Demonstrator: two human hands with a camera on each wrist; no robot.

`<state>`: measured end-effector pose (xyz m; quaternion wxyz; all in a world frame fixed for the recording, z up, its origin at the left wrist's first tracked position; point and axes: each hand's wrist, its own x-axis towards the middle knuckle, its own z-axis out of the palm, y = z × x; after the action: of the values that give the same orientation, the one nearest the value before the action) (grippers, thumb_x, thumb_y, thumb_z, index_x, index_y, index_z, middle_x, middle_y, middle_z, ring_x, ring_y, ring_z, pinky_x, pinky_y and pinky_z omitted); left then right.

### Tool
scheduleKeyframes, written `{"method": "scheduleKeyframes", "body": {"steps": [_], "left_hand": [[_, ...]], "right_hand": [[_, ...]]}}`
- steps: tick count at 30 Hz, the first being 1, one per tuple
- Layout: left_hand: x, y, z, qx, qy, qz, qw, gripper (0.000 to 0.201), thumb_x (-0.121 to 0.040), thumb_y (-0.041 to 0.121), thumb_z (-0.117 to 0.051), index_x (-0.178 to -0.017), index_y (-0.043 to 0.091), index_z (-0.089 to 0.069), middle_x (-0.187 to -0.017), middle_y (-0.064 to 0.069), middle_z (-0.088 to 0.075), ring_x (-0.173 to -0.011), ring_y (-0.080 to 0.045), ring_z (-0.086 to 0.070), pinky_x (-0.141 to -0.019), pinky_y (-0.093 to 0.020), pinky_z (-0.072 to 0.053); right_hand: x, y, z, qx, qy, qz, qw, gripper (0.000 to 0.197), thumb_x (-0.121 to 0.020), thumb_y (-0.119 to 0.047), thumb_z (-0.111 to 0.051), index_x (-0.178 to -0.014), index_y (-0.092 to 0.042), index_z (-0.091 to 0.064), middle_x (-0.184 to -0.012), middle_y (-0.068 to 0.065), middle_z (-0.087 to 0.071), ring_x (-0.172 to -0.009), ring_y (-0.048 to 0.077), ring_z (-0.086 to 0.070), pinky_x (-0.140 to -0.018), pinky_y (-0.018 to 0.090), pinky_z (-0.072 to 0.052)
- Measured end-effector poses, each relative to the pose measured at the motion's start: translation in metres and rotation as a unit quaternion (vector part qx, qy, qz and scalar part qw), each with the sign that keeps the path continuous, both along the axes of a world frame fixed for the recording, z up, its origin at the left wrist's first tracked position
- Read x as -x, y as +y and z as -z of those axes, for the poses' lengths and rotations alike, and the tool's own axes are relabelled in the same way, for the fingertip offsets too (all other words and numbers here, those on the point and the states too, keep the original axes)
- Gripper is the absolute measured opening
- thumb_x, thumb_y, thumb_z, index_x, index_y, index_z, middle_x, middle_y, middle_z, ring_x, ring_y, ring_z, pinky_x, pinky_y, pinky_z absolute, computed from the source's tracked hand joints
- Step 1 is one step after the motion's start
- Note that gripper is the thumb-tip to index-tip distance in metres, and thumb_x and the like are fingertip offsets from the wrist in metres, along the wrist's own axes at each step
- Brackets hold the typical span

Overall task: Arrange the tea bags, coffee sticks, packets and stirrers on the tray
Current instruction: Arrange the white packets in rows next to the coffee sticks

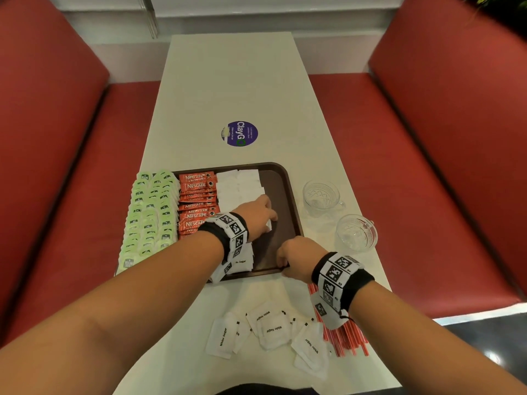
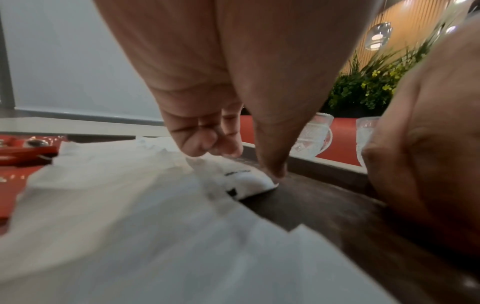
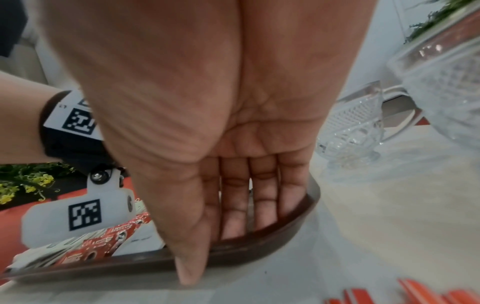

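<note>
A brown tray (image 1: 291,192) holds green tea bags (image 1: 148,212) on the left, red Nescafe coffee sticks (image 1: 196,203) beside them, then white sugar packets (image 1: 239,186). My left hand (image 1: 262,215) reaches over the tray. In the left wrist view its thumb and curled fingers (image 2: 207,144) pinch one sugar packet (image 2: 241,181) lying at the edge of the white row. My right hand (image 1: 296,258) holds the tray's near rim (image 3: 272,248), fingers inside and thumb outside. Loose sugar packets (image 1: 271,329) and red stirrers (image 1: 345,340) lie on the table near me.
Two cut-glass cups (image 1: 320,196) (image 1: 356,232) stand right of the tray. A purple round sticker (image 1: 239,134) is on the white table beyond it. Red padded benches (image 1: 427,166) run along both sides. The tray's right strip is bare brown.
</note>
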<state>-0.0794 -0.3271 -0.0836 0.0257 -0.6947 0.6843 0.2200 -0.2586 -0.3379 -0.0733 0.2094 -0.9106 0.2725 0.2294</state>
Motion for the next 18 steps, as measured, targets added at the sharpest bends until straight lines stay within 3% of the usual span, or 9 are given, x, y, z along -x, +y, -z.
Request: {"method": "scheduleKeyframes", "body": {"steps": [4, 7, 12, 18], "left_hand": [[-0.001, 0.022, -0.022, 0.069, 0.057, -0.021, 0.996, 0.036, -0.095, 0.032, -0.063, -0.131, 0.028, -0.057, -0.136, 0.004, -0.036, -0.096, -0.018, -0.058, -0.083, -0.024, -0.041], [-0.003, 0.054, -0.043, 0.082, 0.079, -0.022, 0.993, 0.028, -0.095, 0.036, -0.062, -0.122, 0.031, -0.061, -0.129, 0.009, -0.044, -0.101, -0.012, -0.055, -0.086, -0.024, -0.042], [-0.01, 0.123, -0.042, -0.004, 0.012, 0.043, 0.999, 0.026, -0.091, 0.041, -0.064, -0.114, 0.03, -0.065, -0.115, 0.009, -0.06, -0.104, -0.012, -0.057, -0.09, -0.032, -0.048], [-0.007, 0.184, -0.014, -0.093, -0.016, 0.081, 0.992, 0.042, -0.081, 0.053, -0.071, -0.115, 0.029, -0.063, -0.111, 0.008, -0.058, -0.101, -0.014, -0.056, -0.085, -0.03, -0.047]], "right_hand": [[0.003, 0.007, -0.01, -0.004, -0.029, 0.014, 0.999, 0.025, -0.086, -0.03, -0.068, -0.106, -0.015, -0.07, -0.1, 0.001, -0.07, -0.092, 0.022, -0.065, -0.084, 0.037, -0.055], [0.005, 0.019, -0.016, 0.001, -0.047, 0.005, 0.999, 0.033, -0.085, -0.039, -0.07, -0.11, -0.018, -0.067, -0.103, 0.0, -0.067, -0.092, 0.021, -0.063, -0.085, 0.038, -0.055], [0.002, 0.05, -0.021, -0.025, -0.021, -0.031, 0.999, 0.048, -0.081, -0.051, -0.075, -0.115, -0.02, -0.065, -0.111, -0.002, -0.065, -0.099, 0.019, -0.06, -0.087, 0.036, -0.052], [-0.003, 0.085, -0.022, -0.003, 0.044, -0.074, 0.996, 0.052, -0.072, -0.05, -0.083, -0.109, -0.019, -0.064, -0.105, 0.0, -0.064, -0.093, 0.022, -0.06, -0.079, 0.036, -0.054]]}}
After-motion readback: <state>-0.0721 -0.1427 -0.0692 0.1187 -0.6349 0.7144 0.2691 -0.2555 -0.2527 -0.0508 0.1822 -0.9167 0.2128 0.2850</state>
